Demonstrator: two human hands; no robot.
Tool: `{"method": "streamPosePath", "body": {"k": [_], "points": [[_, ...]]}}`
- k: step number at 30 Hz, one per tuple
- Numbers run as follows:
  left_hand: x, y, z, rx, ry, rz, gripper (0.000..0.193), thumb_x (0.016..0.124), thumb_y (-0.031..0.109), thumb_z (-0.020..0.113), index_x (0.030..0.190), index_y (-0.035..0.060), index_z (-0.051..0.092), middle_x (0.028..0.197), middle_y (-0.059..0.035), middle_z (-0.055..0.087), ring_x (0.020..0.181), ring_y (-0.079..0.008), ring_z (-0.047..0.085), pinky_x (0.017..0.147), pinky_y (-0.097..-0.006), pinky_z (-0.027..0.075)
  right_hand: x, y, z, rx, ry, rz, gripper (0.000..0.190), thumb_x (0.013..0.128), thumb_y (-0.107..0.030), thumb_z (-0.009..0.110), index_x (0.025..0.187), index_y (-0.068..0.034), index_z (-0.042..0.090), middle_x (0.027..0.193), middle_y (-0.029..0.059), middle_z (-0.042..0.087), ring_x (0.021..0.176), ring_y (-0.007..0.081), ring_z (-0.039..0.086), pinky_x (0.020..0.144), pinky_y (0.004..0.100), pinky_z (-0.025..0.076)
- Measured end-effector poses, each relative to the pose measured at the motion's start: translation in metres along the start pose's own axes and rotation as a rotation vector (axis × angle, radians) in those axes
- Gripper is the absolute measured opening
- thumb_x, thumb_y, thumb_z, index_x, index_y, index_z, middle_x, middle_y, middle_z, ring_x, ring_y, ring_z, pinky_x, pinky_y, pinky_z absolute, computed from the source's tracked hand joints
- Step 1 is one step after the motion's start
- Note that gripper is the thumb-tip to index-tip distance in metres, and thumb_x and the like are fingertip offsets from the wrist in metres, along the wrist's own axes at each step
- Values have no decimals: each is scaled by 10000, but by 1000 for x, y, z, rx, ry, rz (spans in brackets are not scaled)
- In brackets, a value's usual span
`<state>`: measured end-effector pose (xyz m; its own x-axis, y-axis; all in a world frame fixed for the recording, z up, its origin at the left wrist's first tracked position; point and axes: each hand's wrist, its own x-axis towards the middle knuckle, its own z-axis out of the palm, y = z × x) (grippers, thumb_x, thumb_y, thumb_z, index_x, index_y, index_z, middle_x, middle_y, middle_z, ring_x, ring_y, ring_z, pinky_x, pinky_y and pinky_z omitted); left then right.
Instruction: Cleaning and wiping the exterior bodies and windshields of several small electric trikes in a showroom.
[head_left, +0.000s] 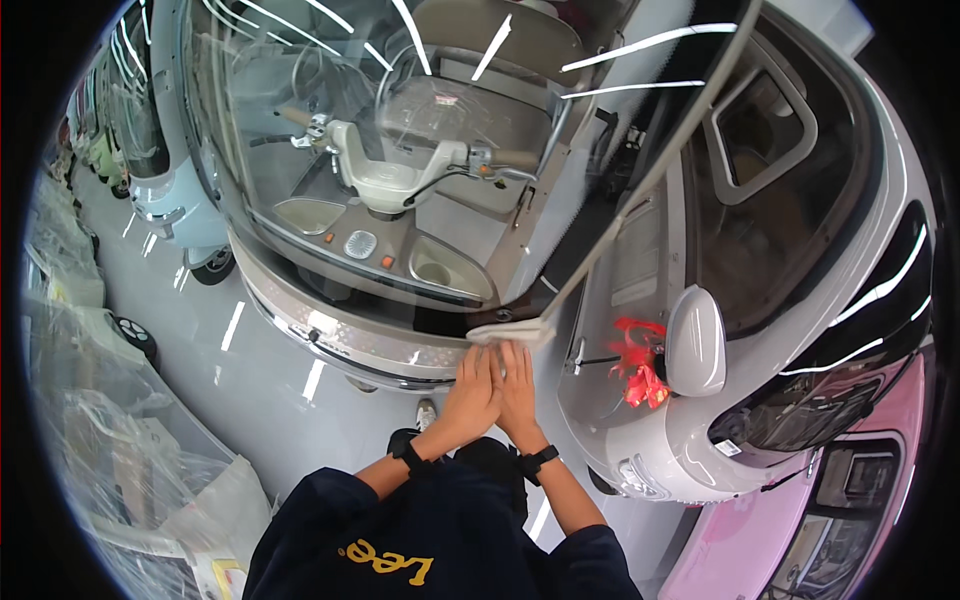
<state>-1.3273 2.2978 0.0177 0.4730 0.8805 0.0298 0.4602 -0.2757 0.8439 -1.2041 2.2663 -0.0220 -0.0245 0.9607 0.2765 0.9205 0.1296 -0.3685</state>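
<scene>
Both my hands are side by side and touching at the front corner of a small enclosed vehicle with a pale beige body (375, 349). My left hand (474, 396) and my right hand (516, 386) point forward with fingers outstretched. Their fingertips meet the lower edge of a pale, flat, layered piece (514, 332) at the foot of the windscreen pillar (600, 251). Blur leaves it unclear whether this is a folded cloth or a vehicle part, and whether my fingers grip it. Behind the windscreen are handlebars (397, 176) and a seat wrapped in clear plastic (450, 112).
To the right stands another pale vehicle; a red ribbon (641, 367) hangs by its side mirror (696, 341). A pink vehicle (739, 529) is beyond it. A light blue vehicle (172, 206) stands at left, and plastic-wrapped vehicles (127, 420) line the shiny grey floor (247, 375).
</scene>
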Motion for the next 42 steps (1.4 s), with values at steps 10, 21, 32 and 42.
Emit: {"method": "streamPosePath", "body": {"k": [10, 21, 32, 42], "points": [[-23, -32, -7, 226, 42, 6, 730, 843, 189, 618, 1453, -113, 356, 1516, -306, 343, 1444, -454, 308, 1198, -503, 270, 12, 7, -4, -132, -298, -288, 613, 779, -204, 693, 1368, -86, 568, 1471, 64, 496, 1333, 250, 470, 1196, 505, 292], [-40, -109, -103, 361, 207, -133, 769, 805, 166, 597, 1458, -143, 334, 1526, -317, 325, 1456, -447, 299, 1202, -501, 265, 71, -99, 81, -29, -217, -409, 625, 823, -185, 629, 1418, -24, 523, 1494, 73, 504, 1308, 240, 502, 1152, 423, 356], [-33, -234, -286, 321, 216, -55, 720, 824, 49, 512, 1517, -42, 340, 1571, -228, 348, 1474, -382, 316, 1210, -461, 271, 172, -268, 170, 71, -156, -340, 661, 805, -127, 640, 1428, 34, 487, 1458, 127, 528, 1255, 289, 515, 1141, 429, 344], [32, -344, -458, 537, 72, 77, 787, 787, 50, 554, 1538, -5, 326, 1610, -159, 318, 1488, -356, 298, 1193, -470, 301, 295, -392, 258, 129, -77, -150, 730, 777, -82, 647, 1469, 25, 437, 1527, 137, 462, 1316, 313, 481, 1123, 432, 354]]}}
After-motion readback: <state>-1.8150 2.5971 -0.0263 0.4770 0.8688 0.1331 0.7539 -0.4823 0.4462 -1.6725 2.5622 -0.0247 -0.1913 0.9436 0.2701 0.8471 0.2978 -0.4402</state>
